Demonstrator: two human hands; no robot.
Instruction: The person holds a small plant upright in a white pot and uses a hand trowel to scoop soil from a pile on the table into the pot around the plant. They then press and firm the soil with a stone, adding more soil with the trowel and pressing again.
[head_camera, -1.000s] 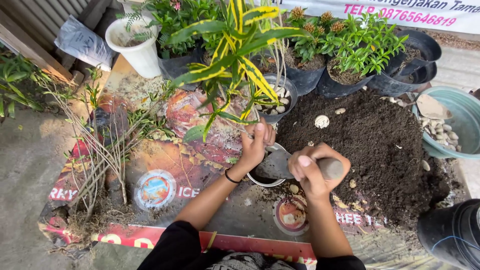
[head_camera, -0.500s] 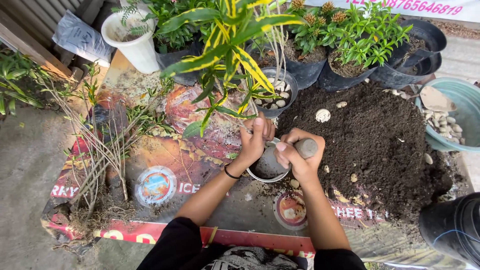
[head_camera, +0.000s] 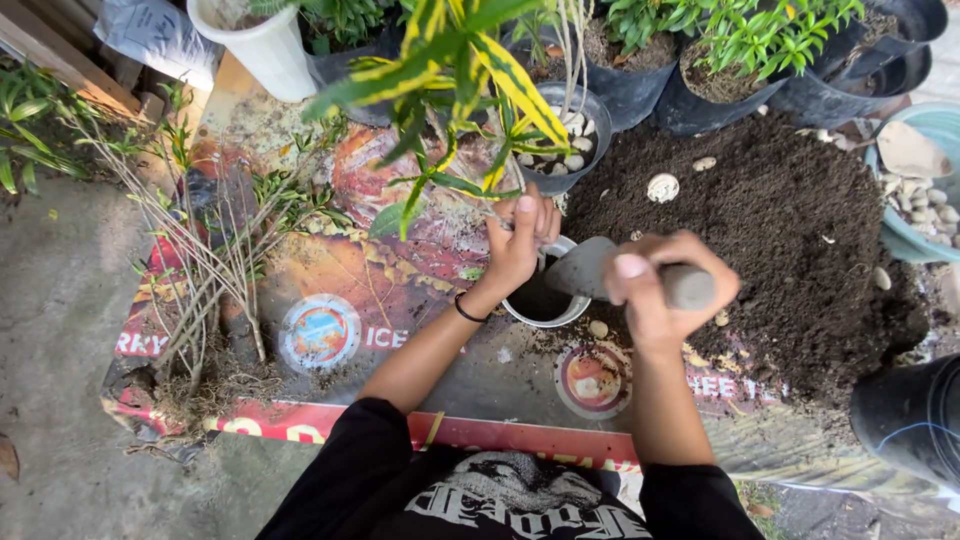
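Soil needed to land inside the small pot (head_camera: 545, 300), which sat beside the soil heap (head_camera: 760, 240). My left hand (head_camera: 518, 250) gripped the plant stem upright; my right hand (head_camera: 665, 290), closed on the trowel (head_camera: 600, 272), should have tipped slowly, I judged

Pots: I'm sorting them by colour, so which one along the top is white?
The white pot at top left; the other pots there, like the black pot, are dark.

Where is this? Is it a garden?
Probably an outdoor potting spot at a plant nursery: a soil heap, potted plants in a row, and the right hand holding a trowel.
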